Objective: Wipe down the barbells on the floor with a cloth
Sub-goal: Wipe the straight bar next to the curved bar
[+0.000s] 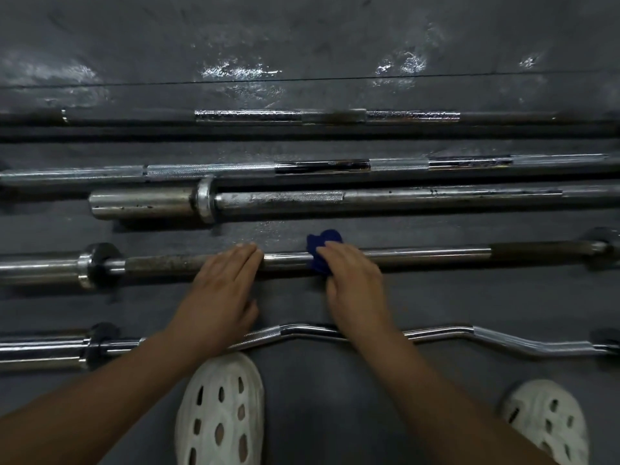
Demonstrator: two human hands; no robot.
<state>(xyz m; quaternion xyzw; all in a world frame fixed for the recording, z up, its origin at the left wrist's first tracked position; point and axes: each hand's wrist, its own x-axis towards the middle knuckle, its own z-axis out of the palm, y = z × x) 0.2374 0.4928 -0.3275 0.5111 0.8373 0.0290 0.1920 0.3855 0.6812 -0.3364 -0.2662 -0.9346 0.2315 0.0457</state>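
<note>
Several steel barbells lie side by side on the dark floor. My left hand (224, 286) rests flat with straight fingers on the shaft of a straight barbell (432, 254) near its rusty left part. My right hand (352, 280) grips a dark blue cloth (320, 245) wrapped over the same shaft, a little to the right. Part of the cloth sticks out beyond my fingers. A curved chrome bar (503, 340) lies nearest me, under my forearms.
Further away lie three more bars: a thick-sleeved bar (402, 196), a knurled bar (208, 171) and a dark bar (328, 116). The floor (302, 45) beyond shines wet. My feet in white perforated clogs (219, 411) stand just behind the curved bar.
</note>
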